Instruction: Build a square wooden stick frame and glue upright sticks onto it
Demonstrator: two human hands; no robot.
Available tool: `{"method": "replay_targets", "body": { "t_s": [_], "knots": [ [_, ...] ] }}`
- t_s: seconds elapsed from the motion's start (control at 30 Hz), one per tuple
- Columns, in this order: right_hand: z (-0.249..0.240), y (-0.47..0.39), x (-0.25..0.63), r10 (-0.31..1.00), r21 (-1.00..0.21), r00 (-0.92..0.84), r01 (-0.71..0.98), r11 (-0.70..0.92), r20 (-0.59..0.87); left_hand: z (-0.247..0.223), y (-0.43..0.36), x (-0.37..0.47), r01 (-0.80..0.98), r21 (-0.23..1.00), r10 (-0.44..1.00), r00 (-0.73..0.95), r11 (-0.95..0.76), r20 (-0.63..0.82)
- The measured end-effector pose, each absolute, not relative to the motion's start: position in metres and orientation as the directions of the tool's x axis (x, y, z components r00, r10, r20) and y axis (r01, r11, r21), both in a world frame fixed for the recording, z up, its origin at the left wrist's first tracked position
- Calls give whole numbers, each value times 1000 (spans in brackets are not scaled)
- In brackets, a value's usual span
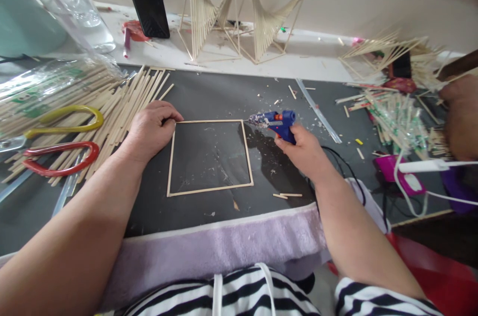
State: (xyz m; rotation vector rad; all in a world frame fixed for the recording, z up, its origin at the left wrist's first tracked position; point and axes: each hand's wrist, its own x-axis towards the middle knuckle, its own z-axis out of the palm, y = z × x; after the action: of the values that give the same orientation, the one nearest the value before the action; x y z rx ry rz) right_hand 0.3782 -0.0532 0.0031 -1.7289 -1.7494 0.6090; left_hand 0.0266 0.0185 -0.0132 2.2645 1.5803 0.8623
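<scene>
A square frame of thin wooden sticks (211, 189) lies flat on the dark table. At its far left corner is my left hand (153, 125), fingers closed together on the frame. My right hand (304, 149) is wrapped round a blue hot glue gun (284, 124), whose nozzle points left and meets the frame's far right corner. Two short stick pieces (287, 195) lie to the right of the frame, near the table's front edge.
Loose sticks (112, 106), yellow scissors (70, 115) and red-handled scissors (61, 159) lie left. Curved stick models (203, 17) stand at the back. Glue sticks (319, 109), a pink power socket (399, 174) and another person's hand (463, 111) are right.
</scene>
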Motion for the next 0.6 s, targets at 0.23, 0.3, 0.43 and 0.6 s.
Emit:
{"method": "replay_targets", "body": {
  "t_s": [0.23, 0.3, 0.43, 0.6],
  "knots": [
    [5, -53, 380, 990, -674, 44, 737, 60, 136, -11, 18, 28, 773, 523, 925, 220, -358, 309],
    [4, -54, 379, 992, -695, 44, 717, 52, 119, -11, 18, 28, 761, 538, 923, 216, -364, 319],
    [3, -58, 380, 999, -801, -2, 597, 34, 41, -11, 19, 28, 726, 566, 914, 232, -390, 332],
    [16, -63, 386, 991, -988, -106, 126, 94, 81, -12, 20, 27, 709, 580, 911, 239, -401, 337]
  ]
}}
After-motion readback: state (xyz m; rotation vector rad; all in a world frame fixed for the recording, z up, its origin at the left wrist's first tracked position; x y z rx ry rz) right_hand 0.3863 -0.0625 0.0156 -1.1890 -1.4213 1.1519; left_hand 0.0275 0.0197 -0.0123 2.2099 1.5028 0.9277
